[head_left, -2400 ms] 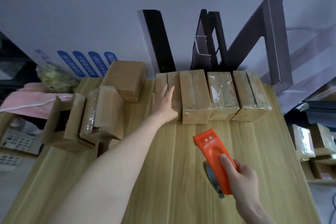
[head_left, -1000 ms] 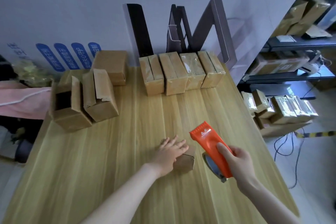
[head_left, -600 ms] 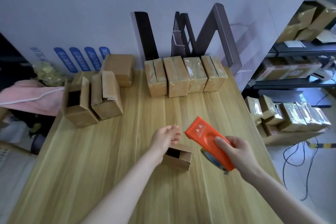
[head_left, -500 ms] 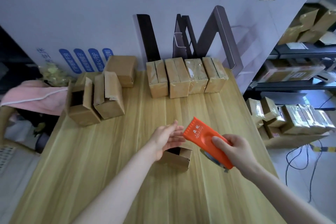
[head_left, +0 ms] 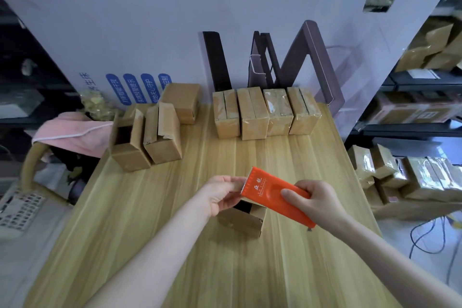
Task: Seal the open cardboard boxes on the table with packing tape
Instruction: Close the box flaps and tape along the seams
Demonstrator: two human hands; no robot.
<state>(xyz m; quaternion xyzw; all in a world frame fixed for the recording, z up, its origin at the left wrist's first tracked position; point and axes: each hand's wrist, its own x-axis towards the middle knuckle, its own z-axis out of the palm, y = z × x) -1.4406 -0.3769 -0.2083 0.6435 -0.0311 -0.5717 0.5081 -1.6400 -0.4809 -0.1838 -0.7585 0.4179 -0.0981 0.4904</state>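
A small open cardboard box [head_left: 240,222] stands near the middle of the wooden table [head_left: 150,207], its dark opening facing up. Just above it my right hand [head_left: 312,199] grips an orange tape dispenser [head_left: 275,192], held flat with its toothed edge pointing left. My left hand [head_left: 222,192] is at that toothed edge, fingers curled and pinching there; the tape itself is too thin to make out. Several taped boxes [head_left: 265,112] stand in a row at the back. Open boxes [head_left: 147,140] sit at the back left.
A large white board [head_left: 225,40] leans behind the table with dark metal frames [head_left: 312,57] against it. A pink cloth [head_left: 72,130] lies off the left edge. Wrapped boxes [head_left: 412,177] are stacked on the floor and shelves to the right.
My left hand left the taped row, brought a small open box to the table's middle, then rose to the dispenser's toothed edge. My right hand swung the dispenser over the box.
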